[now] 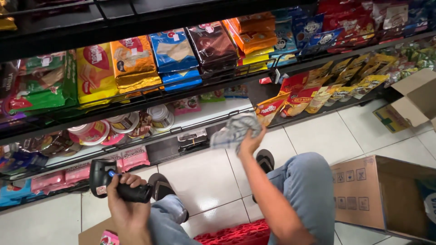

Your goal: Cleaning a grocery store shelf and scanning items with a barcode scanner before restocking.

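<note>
My left hand point(123, 199) grips a black handheld scanner point(111, 183) low at the left, its head pointing toward the bottom shelf. My right hand point(251, 140) is raised in the middle, closed on a crumpled grey-white cloth point(234, 129) held against the front edge of the lower shelf point(195, 136). Beside the cloth stands an orange snack bag point(270, 109). My knees in blue jeans and dark sandals show below, over the white tiled floor.
Black wire shelves hold rows of biscuit and snack packs point(136, 63), round tubs point(125, 122) and pink packets point(134, 158). An open cardboard box point(381, 195) stands at right, another box point(415, 102) behind it. A red crate point(236, 233) lies under me.
</note>
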